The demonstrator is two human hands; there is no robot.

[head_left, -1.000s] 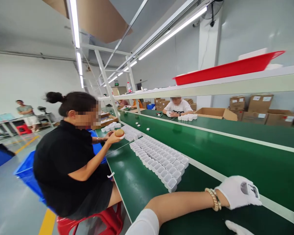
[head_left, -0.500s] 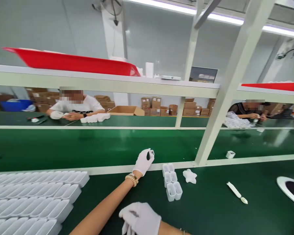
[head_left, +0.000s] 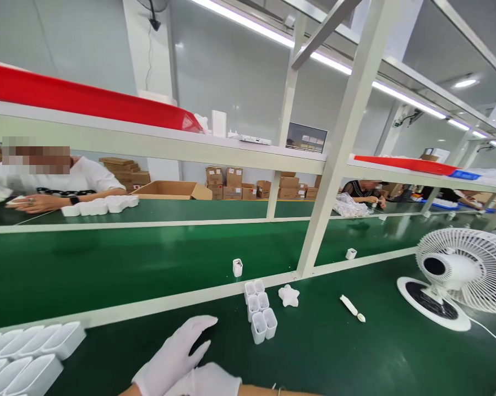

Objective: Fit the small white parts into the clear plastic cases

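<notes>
My left hand [head_left: 175, 355], in a white glove, is over the green bench with thumb and fingers apart and nothing in its grasp. My right hand [head_left: 208, 380], also gloved, overlaps it at the bottom edge; its fingers are hidden. Several small white square cups [head_left: 258, 303] stand open-topped in paired rows to the right of my left hand. Beyond the pale rail, a single white cup [head_left: 237, 268] with something dark inside stands on the green belt [head_left: 161, 253]. A white star-shaped piece [head_left: 289, 296] lies beside the grouped cups.
Rows of long white containers [head_left: 33, 352] fill the lower left. To the right are a white tool with a spoon-like end [head_left: 352, 308] and a white fan [head_left: 450, 275]. A slanted post [head_left: 334, 148] carries a shelf with red trays [head_left: 86, 102]. Co-workers sit across the belt.
My left hand has let go of the white cup, which now stands on the belt, and has drawn back toward me beside my right hand. The view has swung right, showing the whole fan.
</notes>
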